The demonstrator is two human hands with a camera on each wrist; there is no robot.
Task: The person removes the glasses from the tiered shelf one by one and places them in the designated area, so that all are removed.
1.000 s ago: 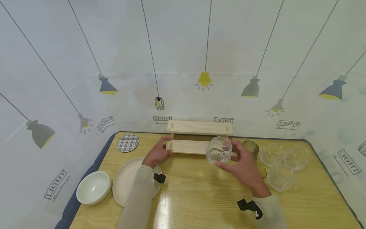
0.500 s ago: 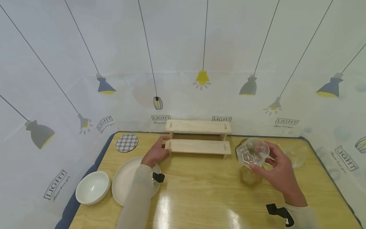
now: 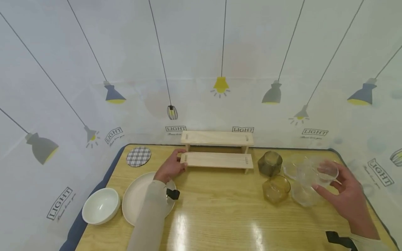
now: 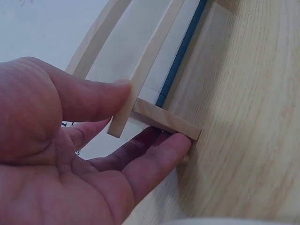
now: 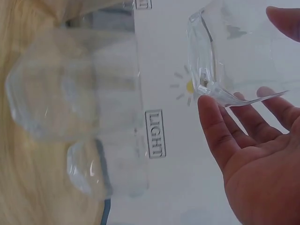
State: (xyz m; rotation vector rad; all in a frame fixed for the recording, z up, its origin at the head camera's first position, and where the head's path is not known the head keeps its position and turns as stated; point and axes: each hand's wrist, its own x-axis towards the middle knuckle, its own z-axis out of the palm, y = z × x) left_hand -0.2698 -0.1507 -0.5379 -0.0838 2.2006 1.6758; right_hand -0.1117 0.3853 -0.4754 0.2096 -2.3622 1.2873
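Observation:
My left hand [image 3: 171, 167] grips the left end of a two-step wooden shelf [image 3: 216, 160]. In the left wrist view its thumb lies on the lower board [image 4: 152, 56] and the fingers touch the leg [image 4: 166, 119]. At the right, my right hand [image 3: 348, 198] holds a clear faceted glass [image 5: 234, 51] between thumb and fingers, raised off the table. Other clear glasses [image 3: 303, 195] stand below and beside it, partly hidden behind the held one. Left of them are a grey-green glass [image 3: 270, 164] and an amber glass [image 3: 276, 189].
A beige plate [image 3: 133, 198] lies partly under my left forearm, with a white bowl [image 3: 101, 206] left of it. A checked coaster [image 3: 138, 156] lies at the back left of the wooden table [image 3: 220, 209]. Behind the shelf rises a lamp-printed backdrop [image 3: 194, 97].
My right hand has carried the clear glass from in front of the shelf's right end rightward to the clear glasses. My left hand keeps its grip on the shelf.

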